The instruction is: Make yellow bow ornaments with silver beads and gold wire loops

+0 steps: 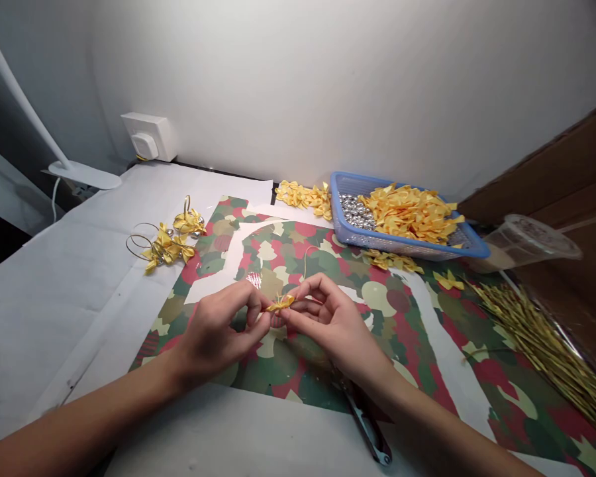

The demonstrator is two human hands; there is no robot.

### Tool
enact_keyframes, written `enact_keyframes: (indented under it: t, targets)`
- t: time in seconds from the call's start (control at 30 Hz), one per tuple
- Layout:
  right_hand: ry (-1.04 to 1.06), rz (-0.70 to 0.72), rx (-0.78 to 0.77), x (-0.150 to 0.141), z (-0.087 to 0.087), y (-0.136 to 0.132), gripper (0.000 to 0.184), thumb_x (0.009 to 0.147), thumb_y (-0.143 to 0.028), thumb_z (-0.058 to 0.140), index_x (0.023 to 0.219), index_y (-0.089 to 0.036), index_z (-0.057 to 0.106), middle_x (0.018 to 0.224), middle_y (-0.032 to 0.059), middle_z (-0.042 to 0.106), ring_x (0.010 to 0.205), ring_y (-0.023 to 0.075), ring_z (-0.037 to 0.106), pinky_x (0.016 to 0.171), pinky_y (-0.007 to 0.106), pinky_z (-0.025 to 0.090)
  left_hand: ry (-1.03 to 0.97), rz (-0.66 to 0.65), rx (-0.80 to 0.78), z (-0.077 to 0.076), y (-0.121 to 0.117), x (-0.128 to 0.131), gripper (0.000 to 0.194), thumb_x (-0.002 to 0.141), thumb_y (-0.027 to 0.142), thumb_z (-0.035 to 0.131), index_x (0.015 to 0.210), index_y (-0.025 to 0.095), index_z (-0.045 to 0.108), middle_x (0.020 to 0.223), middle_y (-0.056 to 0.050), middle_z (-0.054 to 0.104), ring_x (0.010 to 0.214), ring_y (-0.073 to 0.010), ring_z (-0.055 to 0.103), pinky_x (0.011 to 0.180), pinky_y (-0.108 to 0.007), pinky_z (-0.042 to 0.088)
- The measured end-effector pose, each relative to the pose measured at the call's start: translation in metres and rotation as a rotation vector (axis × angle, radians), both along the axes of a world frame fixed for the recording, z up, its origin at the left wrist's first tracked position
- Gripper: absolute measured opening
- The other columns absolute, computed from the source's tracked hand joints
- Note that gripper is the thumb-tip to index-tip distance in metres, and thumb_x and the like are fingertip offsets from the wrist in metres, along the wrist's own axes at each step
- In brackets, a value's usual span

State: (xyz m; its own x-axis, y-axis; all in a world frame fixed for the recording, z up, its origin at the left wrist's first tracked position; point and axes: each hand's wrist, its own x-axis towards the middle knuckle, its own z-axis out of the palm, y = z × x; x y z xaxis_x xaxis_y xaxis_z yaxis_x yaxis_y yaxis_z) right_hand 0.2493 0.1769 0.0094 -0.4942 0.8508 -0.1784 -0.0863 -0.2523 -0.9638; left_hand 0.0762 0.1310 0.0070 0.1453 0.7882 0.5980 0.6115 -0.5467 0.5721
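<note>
Between my two hands, over the middle of the patterned paper (298,361), is a small yellow ribbon bow (281,303). My left hand (228,321) pinches its left end between thumb and forefinger. The right end is pinched by my right hand (328,315). A thin golden wire (306,262) rises in a curve just behind my right fingers; whether it joins the bow I cannot tell. Beneath my right wrist lies a metal tool with long handles (365,421), its upper part hidden. To the left lie finished-looking bunches of yellow bows with wire loops and silver bells (169,245).
A blue basket (407,248) at the back right holds yellow bows (410,212) and silver bells (356,212). More bows (305,197) lie left of it. Golden wire stems (541,344) and a clear plastic cup (531,242) are at right. A white lamp base (87,175) stands at far left.
</note>
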Motion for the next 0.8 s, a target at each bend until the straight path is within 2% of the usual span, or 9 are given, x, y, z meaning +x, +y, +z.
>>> enact_keyframes:
  t: [0.13,0.23,0.37,0.43,0.57,0.8]
  targets:
    - [0.043,-0.058,-0.072,-0.001,0.001,-0.003,0.039,0.066,-0.030,0.082,0.076,-0.023,0.045,0.079,-0.0075,0.059,0.068,0.0084,0.067,0.063,0.021,0.055,0.020,0.027,0.016,0.001,0.001,0.002,0.033,0.077,0.002,0.056,0.064,0.021,0.032,0.063,0.002,0.062,0.062,-0.0105,0.066,0.053,-0.017,0.049]
    - [0.025,-0.051,-0.106,0.000,0.002,-0.004,0.040,0.067,-0.029,0.082,0.077,-0.022,0.044,0.079,-0.0090,0.057,0.065,0.0048,0.063,0.062,0.017,0.053,0.039,0.051,0.023,0.000,0.002,0.003,0.033,0.077,0.003,0.056,0.063,0.022,0.032,0.061,0.003,0.060,0.061,-0.0114,0.066,0.053,-0.018,0.050]
    - [-0.025,-0.014,-0.092,0.002,0.003,-0.007,0.036,0.071,-0.032,0.078,0.078,-0.023,0.044,0.074,-0.0080,0.058,0.069,0.0073,0.063,0.065,0.021,0.054,0.027,0.059,0.047,-0.002,0.002,0.003,0.034,0.079,0.005,0.057,0.062,0.021,0.032,0.062,0.001,0.061,0.062,-0.0123,0.067,0.052,-0.019,0.051]
    - [-0.081,-0.009,0.039,0.003,0.002,-0.009,0.028,0.076,-0.031,0.073,0.078,-0.023,0.047,0.073,-0.0059,0.058,0.072,0.0100,0.064,0.067,0.024,0.054,0.027,0.053,0.042,-0.002,0.001,0.004,0.035,0.079,0.005,0.058,0.062,0.021,0.032,0.062,0.001,0.062,0.062,-0.0124,0.067,0.052,-0.019,0.050]
    - [-0.185,-0.055,0.436,0.003,-0.001,-0.012,0.004,0.084,-0.023,0.061,0.081,-0.021,0.059,0.086,0.0007,0.058,0.077,0.0131,0.064,0.073,0.029,0.056,0.020,0.047,0.023,0.000,0.000,0.005,0.036,0.078,0.004,0.058,0.062,0.021,0.031,0.063,-0.001,0.065,0.060,-0.0121,0.067,0.052,-0.019,0.050]
    - [-0.287,-0.078,0.640,0.004,0.001,-0.012,0.006,0.084,-0.016,0.058,0.082,-0.021,0.062,0.081,0.0017,0.064,0.071,0.0137,0.065,0.066,0.028,0.058,0.018,0.036,0.065,0.002,0.000,0.007,0.035,0.077,0.002,0.059,0.062,0.020,0.033,0.065,0.001,0.065,0.062,-0.0106,0.067,0.053,-0.017,0.050]
